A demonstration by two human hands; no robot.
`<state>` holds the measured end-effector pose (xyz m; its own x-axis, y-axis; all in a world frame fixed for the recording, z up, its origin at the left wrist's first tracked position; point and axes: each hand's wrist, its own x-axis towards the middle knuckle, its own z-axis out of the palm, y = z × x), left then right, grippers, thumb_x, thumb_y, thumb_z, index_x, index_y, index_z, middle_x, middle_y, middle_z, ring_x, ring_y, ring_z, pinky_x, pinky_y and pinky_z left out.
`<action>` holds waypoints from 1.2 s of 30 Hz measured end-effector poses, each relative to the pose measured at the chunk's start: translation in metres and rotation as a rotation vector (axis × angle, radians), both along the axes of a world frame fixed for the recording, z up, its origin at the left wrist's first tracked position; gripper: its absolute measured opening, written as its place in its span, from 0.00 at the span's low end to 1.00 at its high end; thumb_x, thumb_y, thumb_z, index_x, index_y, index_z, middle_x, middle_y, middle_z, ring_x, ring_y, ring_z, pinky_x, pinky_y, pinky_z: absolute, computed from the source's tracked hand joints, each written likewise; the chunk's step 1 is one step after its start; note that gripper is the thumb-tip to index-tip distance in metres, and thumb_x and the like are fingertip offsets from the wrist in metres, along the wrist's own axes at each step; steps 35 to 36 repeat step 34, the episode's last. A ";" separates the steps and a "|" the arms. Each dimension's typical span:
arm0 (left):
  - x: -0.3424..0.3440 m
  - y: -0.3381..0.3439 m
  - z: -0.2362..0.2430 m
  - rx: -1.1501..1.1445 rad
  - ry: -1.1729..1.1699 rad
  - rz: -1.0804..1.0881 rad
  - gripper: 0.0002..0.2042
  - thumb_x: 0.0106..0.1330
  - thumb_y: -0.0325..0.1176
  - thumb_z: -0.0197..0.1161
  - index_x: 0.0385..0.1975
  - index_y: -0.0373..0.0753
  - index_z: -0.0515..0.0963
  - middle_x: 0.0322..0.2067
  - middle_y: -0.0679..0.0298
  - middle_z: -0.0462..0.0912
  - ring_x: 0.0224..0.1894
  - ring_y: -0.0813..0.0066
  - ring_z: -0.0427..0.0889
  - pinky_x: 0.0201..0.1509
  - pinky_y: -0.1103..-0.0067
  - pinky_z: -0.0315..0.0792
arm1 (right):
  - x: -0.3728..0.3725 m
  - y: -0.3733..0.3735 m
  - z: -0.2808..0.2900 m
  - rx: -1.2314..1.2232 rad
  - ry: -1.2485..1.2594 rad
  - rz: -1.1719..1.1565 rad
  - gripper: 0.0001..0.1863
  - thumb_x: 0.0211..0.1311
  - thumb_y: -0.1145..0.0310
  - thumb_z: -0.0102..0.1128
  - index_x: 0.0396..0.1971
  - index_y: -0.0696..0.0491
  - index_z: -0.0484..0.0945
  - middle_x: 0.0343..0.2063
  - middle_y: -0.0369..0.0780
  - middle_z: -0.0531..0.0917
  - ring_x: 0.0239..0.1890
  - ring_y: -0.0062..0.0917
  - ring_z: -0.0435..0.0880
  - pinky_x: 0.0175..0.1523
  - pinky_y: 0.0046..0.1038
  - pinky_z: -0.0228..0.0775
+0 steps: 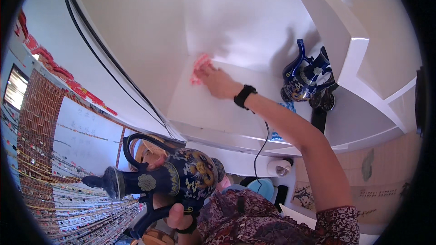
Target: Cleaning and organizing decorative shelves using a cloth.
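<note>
My right hand point(219, 81), a black band on its wrist, presses a pink-and-white cloth point(200, 67) into the inner corner of a white shelf compartment point(213, 109). Its fingers are bent over the cloth. At the lower left my left hand point(178, 218) grips a dark blue ewer point(193, 174) with dragon and flower decoration. This ewer is tilted onto its side, its lidded neck pointing left. The curved handle is uppermost and the spout is below. Part of the left hand is hidden behind the body.
A matching blue ewer point(303, 79) stands on the shelf right of my right arm, beside dark round objects point(323, 100). The white shelf divider point(352, 59) juts out at the right. Black cables point(97, 47) run down the left. A bead curtain point(91, 213) hangs at lower left.
</note>
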<state>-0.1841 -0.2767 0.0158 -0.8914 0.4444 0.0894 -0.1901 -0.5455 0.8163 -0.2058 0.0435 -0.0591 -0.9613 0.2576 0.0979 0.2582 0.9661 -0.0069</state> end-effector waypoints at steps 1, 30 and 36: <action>0.002 -0.002 -0.001 0.010 -0.010 0.000 0.41 0.45 0.47 0.61 0.57 0.27 0.56 0.53 0.50 0.63 0.58 0.60 0.63 0.65 0.66 0.55 | 0.004 0.009 -0.001 0.087 0.009 -0.024 0.30 0.48 0.75 0.51 0.56 0.57 0.61 0.54 0.48 0.65 0.55 0.42 0.68 0.51 0.40 0.68; 0.001 0.008 0.017 0.072 0.075 0.050 0.43 0.40 0.50 0.56 0.54 0.23 0.58 0.52 0.47 0.64 0.56 0.57 0.64 0.62 0.65 0.58 | 0.116 -0.082 0.023 -0.068 -0.237 -0.122 0.28 0.52 0.73 0.51 0.56 0.62 0.61 0.53 0.58 0.64 0.51 0.48 0.70 0.52 0.41 0.68; 0.006 0.018 0.020 0.191 -0.039 -0.025 0.40 0.47 0.53 0.51 0.57 0.31 0.56 0.53 0.53 0.64 0.60 0.58 0.61 0.67 0.64 0.51 | 0.124 -0.077 0.001 0.198 -0.258 -0.290 0.27 0.52 0.69 0.52 0.55 0.59 0.66 0.54 0.53 0.65 0.54 0.50 0.67 0.60 0.47 0.58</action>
